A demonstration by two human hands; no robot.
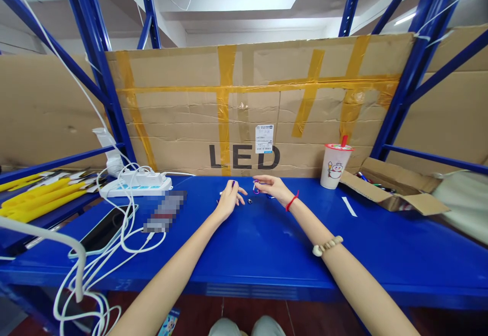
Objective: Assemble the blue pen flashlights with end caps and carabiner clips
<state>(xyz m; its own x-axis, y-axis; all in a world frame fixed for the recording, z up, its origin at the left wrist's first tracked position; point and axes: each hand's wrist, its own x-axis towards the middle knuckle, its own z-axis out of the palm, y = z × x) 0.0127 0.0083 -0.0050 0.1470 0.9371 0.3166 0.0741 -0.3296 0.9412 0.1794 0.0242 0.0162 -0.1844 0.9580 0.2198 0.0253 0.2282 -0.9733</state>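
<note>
Head view, my only one. Item: left hand (230, 200), above the blue tabletop (267, 244), fingers bent and partly spread; bits of purple and white show beside them, too small for me to tell whether gripped. Item: right hand (273, 187), red cord (292, 201) at the wrist, fingertips closed on a small purple-and-white piece (256, 187), which I see at the hand's left edge. Item: small dark metallic part (250, 201), lying on the tabletop between the hands. To the right: lidded paper cup (334, 167) with red straw, upright; white strip (349, 207); open cardboard box (391, 188) holding pens. To the left: white power strip (135, 187), tangled white cables, smartphone (104, 229). Behind: taped cardboard panel (183, 122), lettered "LED", bearing a white label (264, 139).
</note>
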